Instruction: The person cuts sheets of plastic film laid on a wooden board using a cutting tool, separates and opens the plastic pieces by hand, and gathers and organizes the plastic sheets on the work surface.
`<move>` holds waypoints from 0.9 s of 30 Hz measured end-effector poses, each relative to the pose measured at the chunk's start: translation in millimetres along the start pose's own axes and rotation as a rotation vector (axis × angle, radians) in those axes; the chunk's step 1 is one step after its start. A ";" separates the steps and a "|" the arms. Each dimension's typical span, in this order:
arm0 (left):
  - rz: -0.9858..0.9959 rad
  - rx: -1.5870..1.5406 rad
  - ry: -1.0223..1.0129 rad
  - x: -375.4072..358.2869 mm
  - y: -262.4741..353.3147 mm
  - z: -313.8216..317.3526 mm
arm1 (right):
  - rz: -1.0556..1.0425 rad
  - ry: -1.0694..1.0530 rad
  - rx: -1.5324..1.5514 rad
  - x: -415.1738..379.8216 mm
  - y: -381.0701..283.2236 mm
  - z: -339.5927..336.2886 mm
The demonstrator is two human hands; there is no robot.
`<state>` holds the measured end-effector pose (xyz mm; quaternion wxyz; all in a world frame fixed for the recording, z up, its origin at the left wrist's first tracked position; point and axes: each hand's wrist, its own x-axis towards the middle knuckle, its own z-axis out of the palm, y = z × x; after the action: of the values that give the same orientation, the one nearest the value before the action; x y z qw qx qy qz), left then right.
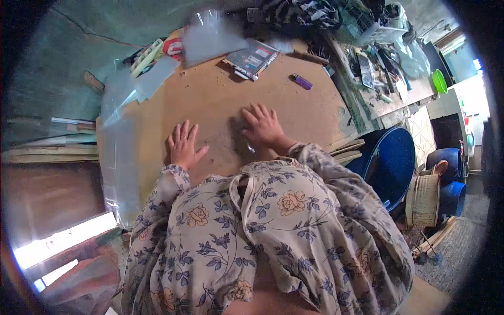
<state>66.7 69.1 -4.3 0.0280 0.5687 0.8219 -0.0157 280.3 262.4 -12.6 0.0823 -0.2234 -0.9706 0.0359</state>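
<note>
1. Brown, flat board [220,89] spreads under both hands, with small crumbs scattered on it and a greenish wall [73,68] beyond its far left side.
2. Left hand [182,147]: palm down on the board, fingers spread, a ring on one finger.
3. Right hand [262,125]: also palm down on the board, fingers fanned out, well apart from the left hand. A small pale scrap [251,149] lies just beside its thumb side, toward the body.
4. Beyond the right hand, a purple lighter [303,82] lies on the board; farther forward and slightly left of it is a flat printed packet [252,59], its contents hidden.
5. Clear plastic sheeting [119,157] covers the board's edge, left of the left hand.
6. Right of the right hand, below the board's level, stands a large blue barrel [391,163]; its blue inner wall shows, but what it holds cannot be told. Past it are a beige bucket [423,199] and two smaller blue containers [445,161], contents unclear.
7. Far forward and right of the right hand, a cluttered side surface [378,107] bears assorted tools, with a bright green bowl [440,81] at its far right end.
</note>
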 end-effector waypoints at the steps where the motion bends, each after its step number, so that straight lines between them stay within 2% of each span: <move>1: -0.026 -0.004 -0.008 -1.3 -3.4 -1.1 | 0.013 0.014 0.088 -4.5 -3.4 4.0; 3: -0.028 -0.004 -0.044 -0.8 -8.4 -5.8 | 0.019 0.031 0.176 -2.0 -0.3 3.5; 5: -0.024 -0.007 -0.084 -0.2 -9.3 -12.1 | 0.005 -0.099 0.228 0.0 13.5 -4.6; 7: -0.058 -0.007 -0.197 3.7 -8.2 -18.2 | 0.029 -0.060 0.188 2.3 28.5 6.5; 8: -0.056 -0.008 -0.193 6.9 -5.7 -17.0 | 0.054 -0.026 0.154 2.7 36.5 12.5; 10: -0.206 -0.016 -0.167 9.5 7.0 -17.4 | 0.035 -0.003 0.147 4.4 46.0 6.6; 11: -0.207 -0.018 -0.160 14.5 17.3 -14.2 | 0.094 -0.005 0.137 10.5 54.9 11.4; 13: -0.180 -0.066 0.013 22.3 45.9 -10.8 | 0.143 -0.003 0.122 30.7 80.3 12.5; 14: -0.186 -0.069 0.019 24.8 58.8 -8.0 | 0.194 0.153 0.186 46.8 100.6 11.3; 15: -0.110 -0.082 0.013 25.2 71.3 -4.5 | 0.245 0.305 0.253 62.3 117.4 10.9; 17: -0.049 -0.093 0.004 6.1 78.3 -14.1 | 0.321 0.324 0.251 87.7 132.3 -12.8; 19: -0.028 -0.104 0.087 1.3 80.8 -9.1 | 0.368 0.169 0.260 116.7 163.8 -8.0; 22: 0.011 -0.104 0.062 1.0 65.1 -13.0 | 0.377 0.065 0.170 148.3 201.3 15.1; 24: 0.011 -0.074 0.078 -12.7 49.0 -17.5 | 0.352 0.001 0.187 163.4 206.9 15.3; 27: 0.016 -0.049 0.049 -15.4 39.0 -16.9 | 0.301 -0.113 -0.050 175.0 205.3 18.5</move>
<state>108.1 69.4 13.8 0.0220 0.5748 0.8178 0.0183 209.7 523.0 -27.5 0.0154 -0.3660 -0.9298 0.0363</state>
